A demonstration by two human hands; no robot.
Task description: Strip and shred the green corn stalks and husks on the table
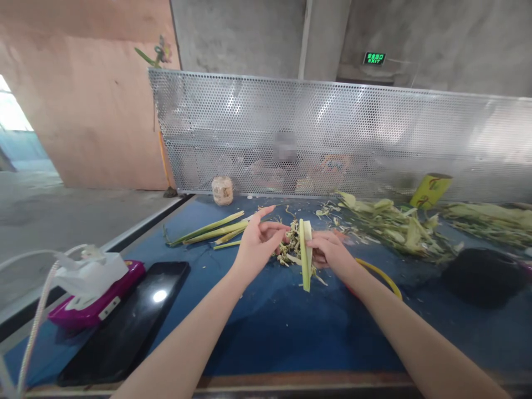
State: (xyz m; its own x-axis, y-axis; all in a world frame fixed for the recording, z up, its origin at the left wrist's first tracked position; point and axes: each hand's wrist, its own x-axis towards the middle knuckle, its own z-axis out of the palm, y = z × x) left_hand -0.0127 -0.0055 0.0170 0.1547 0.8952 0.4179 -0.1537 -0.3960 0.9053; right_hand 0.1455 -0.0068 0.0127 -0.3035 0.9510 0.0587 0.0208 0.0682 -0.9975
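My right hand is closed around a pale green plant stalk that stands nearly upright above the blue table. Close on its left, my left hand has its forefinger stretched out and its other fingers pinching at the stalk's frayed, flowery top. Both hands meet over the middle of the table. Several trimmed green stalks lie side by side to the left of my left hand.
A heap of green leaves and trimmings lies at the back right, by a yellow cup. A black tablet and a purple-and-white device sit at the left. A perforated metal screen closes the far edge. A dark round object rests at right.
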